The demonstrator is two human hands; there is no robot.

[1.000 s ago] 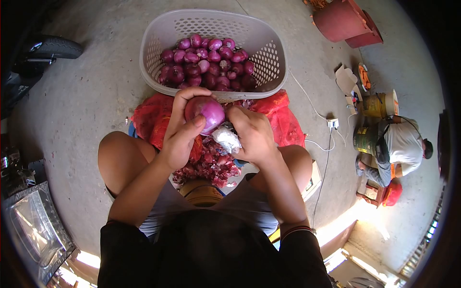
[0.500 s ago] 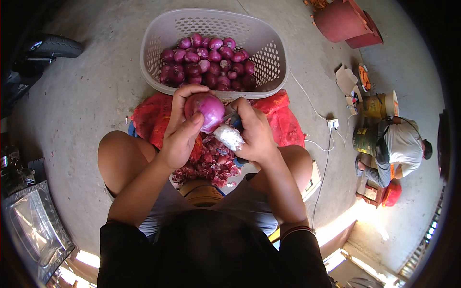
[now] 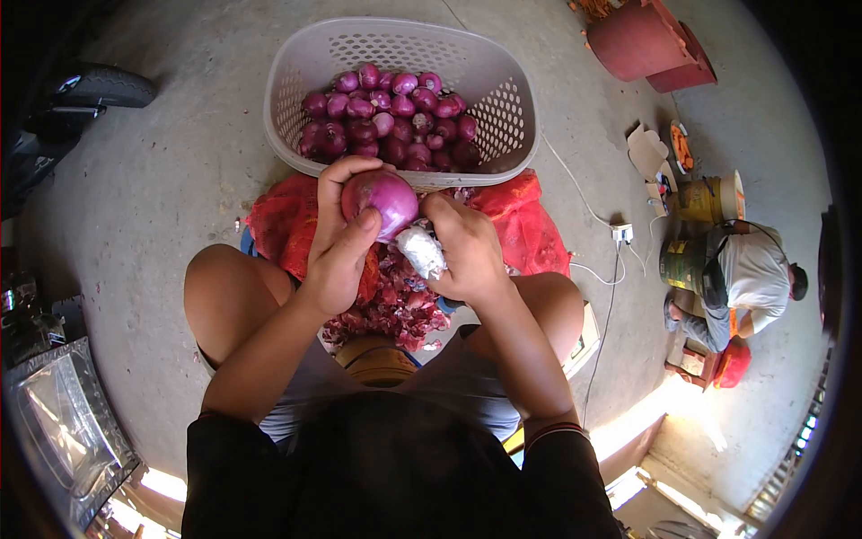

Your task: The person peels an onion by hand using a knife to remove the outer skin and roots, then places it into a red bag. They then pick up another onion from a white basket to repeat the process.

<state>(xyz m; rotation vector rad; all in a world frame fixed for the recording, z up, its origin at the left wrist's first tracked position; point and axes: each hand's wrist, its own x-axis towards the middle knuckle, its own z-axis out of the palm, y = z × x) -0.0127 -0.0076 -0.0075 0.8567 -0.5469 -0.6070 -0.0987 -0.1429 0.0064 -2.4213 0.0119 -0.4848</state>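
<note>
My left hand (image 3: 339, 242) is wrapped round a large purple onion (image 3: 381, 204), its thumb on the near side. Against the onion's right side, my right hand (image 3: 464, 247) is closed on a tool with a whitish, wrapped handle (image 3: 421, 251); its blade is hidden. Below both hands lies a heap of dark red onion skins (image 3: 391, 301) over a yellowish bucket (image 3: 377, 359). A grey perforated basket (image 3: 287, 54) holds several peeled onions (image 3: 392, 117) just beyond my hands.
Red mesh sacks (image 3: 525, 225) lie on both sides of the skins. A power strip (image 3: 621, 233) with cables is on the floor to the right. Farther right, another person (image 3: 754, 269) bends beside buckets (image 3: 705, 198). A tyre (image 3: 108, 85) is at the upper left.
My right hand has turned slightly, and the whitish handle has shifted a little left and down. The onion has moved slightly left in my left hand.
</note>
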